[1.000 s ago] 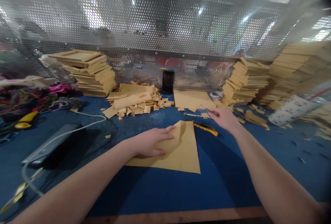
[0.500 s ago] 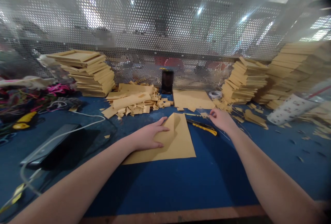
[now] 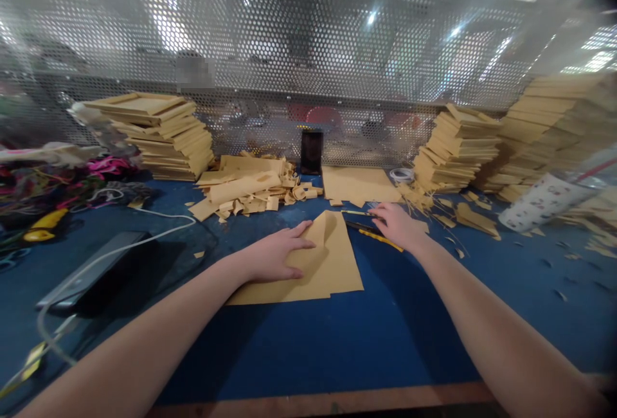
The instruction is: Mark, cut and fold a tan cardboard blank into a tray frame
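Where the brown paper sheet (image 3: 328,267) lies flat on the blue worktop (image 3: 337,347), near the middle and a little toward the person, the left hand (image 3: 274,257) rests on its left half, fingers spread and pressing down, with the sheet's upper corner curling up just past the fingertips. Just beside the sheet's upper right edge lies a yellow utility knife (image 3: 378,236), and the right hand (image 3: 398,225) now sits over its far end, fingers bent down onto it; whether they have closed around the handle I cannot tell. Half a second ago that hand was further right, clear of the knife, so it has come in leftward toward the sheet. The left hand and the sheet look as they did before.

Behind the knife a second flat brown sheet (image 3: 359,184) lies by the perforated metal screen (image 3: 308,71), beside a small dark block (image 3: 312,152) standing upright. To the left of that is a heap of paper offcuts (image 3: 250,191), and further left a tall stack of brown pieces (image 3: 164,135). More stacks (image 3: 457,148) rise on the right, with a patterned cup (image 3: 542,202) lying tilted near them. At the left edge a dark flat device (image 3: 96,270) with a white cable (image 3: 159,225) rests on the worktop.
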A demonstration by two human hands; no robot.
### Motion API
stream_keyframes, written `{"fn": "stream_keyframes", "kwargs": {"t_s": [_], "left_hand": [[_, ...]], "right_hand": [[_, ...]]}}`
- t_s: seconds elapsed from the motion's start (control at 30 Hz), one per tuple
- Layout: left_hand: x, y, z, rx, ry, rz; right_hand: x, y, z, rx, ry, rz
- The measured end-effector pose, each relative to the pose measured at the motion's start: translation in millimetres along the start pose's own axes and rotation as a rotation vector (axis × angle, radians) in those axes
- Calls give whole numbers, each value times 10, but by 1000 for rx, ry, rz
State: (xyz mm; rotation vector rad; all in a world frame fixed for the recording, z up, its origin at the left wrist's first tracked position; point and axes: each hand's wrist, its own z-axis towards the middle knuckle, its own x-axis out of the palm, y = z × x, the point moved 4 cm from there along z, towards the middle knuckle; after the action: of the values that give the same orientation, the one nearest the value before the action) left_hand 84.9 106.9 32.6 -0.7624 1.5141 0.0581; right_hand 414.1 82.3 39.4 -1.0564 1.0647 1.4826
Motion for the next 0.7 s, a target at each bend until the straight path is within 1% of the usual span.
{"fn": "stream_keyframes", "kwargs": {"t_s": [0.13, 0.23, 0.3, 0.37, 0.43, 0.53, 0.6, 0.7], "left_hand": [[-30, -3, -15, 14, 13, -8], [-51, -1, -23, 10, 23, -15], [-58, 0, -24, 12, 28, -18], [-59, 3, -23, 12, 28, -21], [-58, 6, -23, 9, 27, -26], [-61, 3, -26, 14, 22, -34], [-66, -1, -29, 16, 20, -37], [-75, -4, -33, 18, 18, -41]], "right_hand": [[90, -142, 73, 30, 29, 0], [105, -256, 89, 53, 49, 7], [86, -296, 76, 66, 47, 12], [42, -323, 49, 85, 17, 5], [-9, -365, 13, 131, -5, -12], [-49, -448, -39, 205, 41, -22], [-58, -484, -60, 222, 80, -17], [-91, -519, -66, 242, 69, -20]]}}
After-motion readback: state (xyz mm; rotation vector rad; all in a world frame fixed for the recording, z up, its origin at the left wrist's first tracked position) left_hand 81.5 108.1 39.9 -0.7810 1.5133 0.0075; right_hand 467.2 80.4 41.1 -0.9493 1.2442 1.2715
